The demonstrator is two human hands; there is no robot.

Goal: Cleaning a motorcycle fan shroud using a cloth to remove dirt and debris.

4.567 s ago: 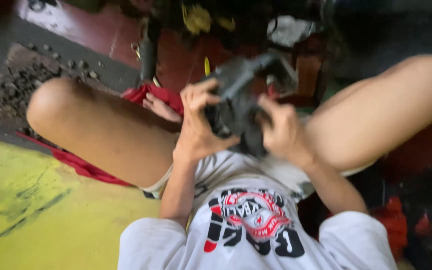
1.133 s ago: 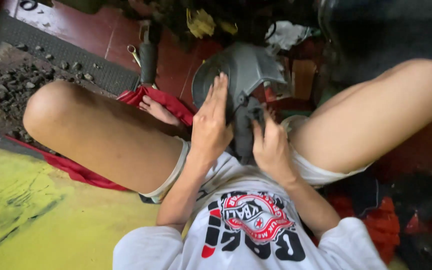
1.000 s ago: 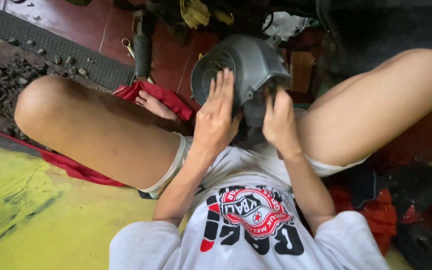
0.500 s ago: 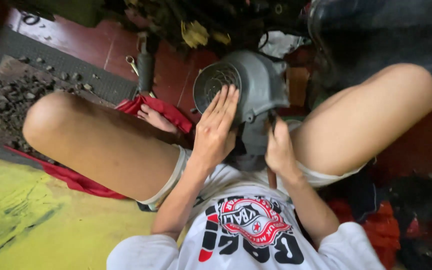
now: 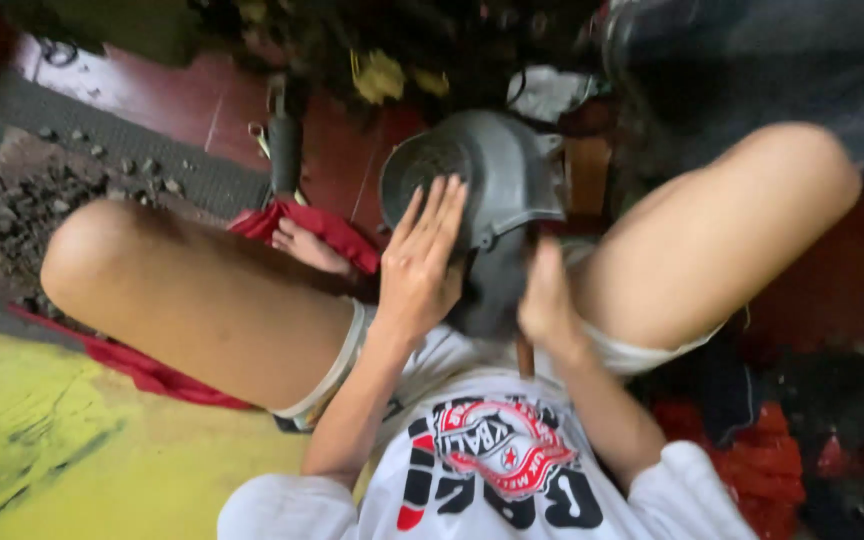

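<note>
The left hand [image 5: 420, 265] lies flat and released on the grey fan cover [image 5: 492, 180], steadying it, while the right hand [image 5: 549, 300], just below the cover, grasps a wooden-handled tool [image 5: 524, 352], seemingly needing firm, straight pressure.

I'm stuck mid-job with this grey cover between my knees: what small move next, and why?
Probably press the left hand flatter against the grey cover to steady it. Only that open palm rests on its grille, while the right hand is blurred, apparently working a stick-like tool below it.
</note>
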